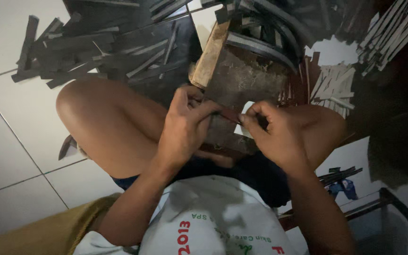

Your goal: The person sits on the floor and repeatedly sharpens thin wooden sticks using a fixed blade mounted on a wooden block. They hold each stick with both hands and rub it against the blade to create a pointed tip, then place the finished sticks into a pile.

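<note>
I sit on a tiled floor with my knees apart. My left hand (185,125) and my right hand (272,130) both pinch a short, thin dark reddish strip (231,114) held between them, just above a worn dark wooden block (246,78) that stands between my legs. The left thumb and fingers close on the strip's left end. At the other end the right fingers curl tight around it. Much of the strip is hidden by my fingers.
A heap of dark flat strips (95,47) lies on the floor at the upper left. Pale sticks (331,85) and another bundle (393,33) lie at the upper right. Curved dark bands (270,33) rest behind the block. A small bundle (338,175) lies by my right knee.
</note>
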Motion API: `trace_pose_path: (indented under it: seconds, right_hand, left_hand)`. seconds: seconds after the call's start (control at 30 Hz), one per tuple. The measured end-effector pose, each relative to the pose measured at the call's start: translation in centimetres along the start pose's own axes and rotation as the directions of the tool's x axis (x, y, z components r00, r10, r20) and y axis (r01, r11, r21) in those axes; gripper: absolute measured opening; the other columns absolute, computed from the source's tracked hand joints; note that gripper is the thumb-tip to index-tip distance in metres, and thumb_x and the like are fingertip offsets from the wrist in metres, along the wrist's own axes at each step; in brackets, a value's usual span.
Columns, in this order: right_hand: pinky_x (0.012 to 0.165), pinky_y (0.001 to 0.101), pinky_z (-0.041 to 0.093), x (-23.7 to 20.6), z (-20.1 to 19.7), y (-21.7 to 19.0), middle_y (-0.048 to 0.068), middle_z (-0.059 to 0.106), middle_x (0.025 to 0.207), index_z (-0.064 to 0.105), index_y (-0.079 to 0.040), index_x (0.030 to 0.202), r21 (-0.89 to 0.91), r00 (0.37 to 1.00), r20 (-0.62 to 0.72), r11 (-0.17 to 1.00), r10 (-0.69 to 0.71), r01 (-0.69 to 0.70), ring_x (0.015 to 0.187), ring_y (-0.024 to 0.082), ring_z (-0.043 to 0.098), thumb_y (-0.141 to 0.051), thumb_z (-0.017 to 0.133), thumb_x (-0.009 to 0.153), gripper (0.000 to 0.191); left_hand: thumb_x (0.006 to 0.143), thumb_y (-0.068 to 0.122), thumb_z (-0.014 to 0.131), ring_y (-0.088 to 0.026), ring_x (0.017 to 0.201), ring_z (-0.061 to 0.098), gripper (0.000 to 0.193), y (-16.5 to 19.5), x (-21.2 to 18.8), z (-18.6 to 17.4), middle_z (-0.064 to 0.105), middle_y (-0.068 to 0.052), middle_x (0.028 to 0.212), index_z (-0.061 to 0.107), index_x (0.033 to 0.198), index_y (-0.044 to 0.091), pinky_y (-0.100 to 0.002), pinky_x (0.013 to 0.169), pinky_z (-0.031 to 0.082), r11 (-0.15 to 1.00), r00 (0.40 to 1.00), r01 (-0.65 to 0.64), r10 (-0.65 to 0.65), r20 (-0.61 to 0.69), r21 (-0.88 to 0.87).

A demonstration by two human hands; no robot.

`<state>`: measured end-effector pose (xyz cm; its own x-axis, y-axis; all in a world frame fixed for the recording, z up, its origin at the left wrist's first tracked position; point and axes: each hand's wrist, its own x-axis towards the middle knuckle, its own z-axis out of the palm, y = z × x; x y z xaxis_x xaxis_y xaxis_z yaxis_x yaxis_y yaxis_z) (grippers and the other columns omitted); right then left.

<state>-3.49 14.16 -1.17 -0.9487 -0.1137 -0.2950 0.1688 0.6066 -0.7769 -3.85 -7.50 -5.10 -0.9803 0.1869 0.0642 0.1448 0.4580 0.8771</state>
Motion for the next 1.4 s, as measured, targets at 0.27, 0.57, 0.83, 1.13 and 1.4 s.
trace_pose_path:
  seconds: [0.27,0.57,0.83,1.13,1.4]
  right_hand:
    - [0.055,0.0284,0.051,0.3,-0.3,-0.2,0.006,0.072,0.077,0.069,-0.004,0.098,-0.129,0.991,0.002,0.983,0.135,-0.134,0.061,0.011,0.066,-0.023,0.073,0.095,0.019]
    - [0.056,0.0307,0.053,0.1,-0.3,0.0,0.008,0.074,0.078,0.069,-0.003,0.096,-0.107,0.997,-0.010,0.992,0.074,-0.074,0.062,0.014,0.069,-0.022,0.075,0.094,0.020]
    - [0.064,0.0279,0.054,-1.8,-2.5,2.0,0.007,0.074,0.087,0.068,-0.001,0.101,-0.016,0.997,-0.027,0.998,-0.066,0.065,0.077,0.011,0.069,-0.015,0.073,0.096,0.016]
    - [0.056,0.0265,0.052,-2.3,-2.7,3.4,0.007,0.073,0.083,0.070,-0.001,0.101,0.013,0.997,-0.021,0.998,0.069,-0.069,0.071,0.011,0.067,-0.013,0.073,0.094,0.014]
    - [0.057,0.0258,0.055,-2.4,-2.6,3.5,0.006,0.073,0.086,0.069,-0.001,0.100,0.028,0.999,-0.017,0.999,0.043,-0.042,0.073,0.009,0.069,-0.012,0.071,0.095,0.013]
  left_hand:
    - [0.087,0.017,0.064,-0.030,0.130,0.053,0.046,1.9,-1.9,0.6,0.055,-0.011,0.136,0.068,0.131,0.004,-0.050,0.108,0.043,0.772,0.951,-0.304,0.277,0.136,0.558]
    - [0.098,0.027,0.063,-0.028,0.138,0.052,0.046,4.2,-2.8,1.4,0.055,-0.013,0.142,0.062,0.138,0.006,-0.047,0.109,0.041,0.743,0.955,-0.289,0.266,0.130,0.603]
    - [0.080,0.053,0.074,-0.030,0.135,0.053,0.080,4.5,-2.4,1.4,0.057,-0.013,0.139,0.061,0.140,0.003,-0.048,0.110,0.041,0.776,0.941,-0.331,0.234,0.243,0.536]
    - [0.081,0.066,0.072,-0.035,0.134,0.050,0.081,4.5,-2.7,2.3,0.058,-0.014,0.135,0.061,0.141,0.012,-0.050,0.107,0.042,0.757,0.937,-0.343,0.237,0.256,0.556]
    - [0.090,0.052,0.073,-0.032,0.139,0.050,0.071,4.8,-3.4,3.6,0.055,-0.014,0.143,0.059,0.145,0.009,-0.049,0.111,0.042,0.771,0.932,-0.348,0.224,0.285,0.533]
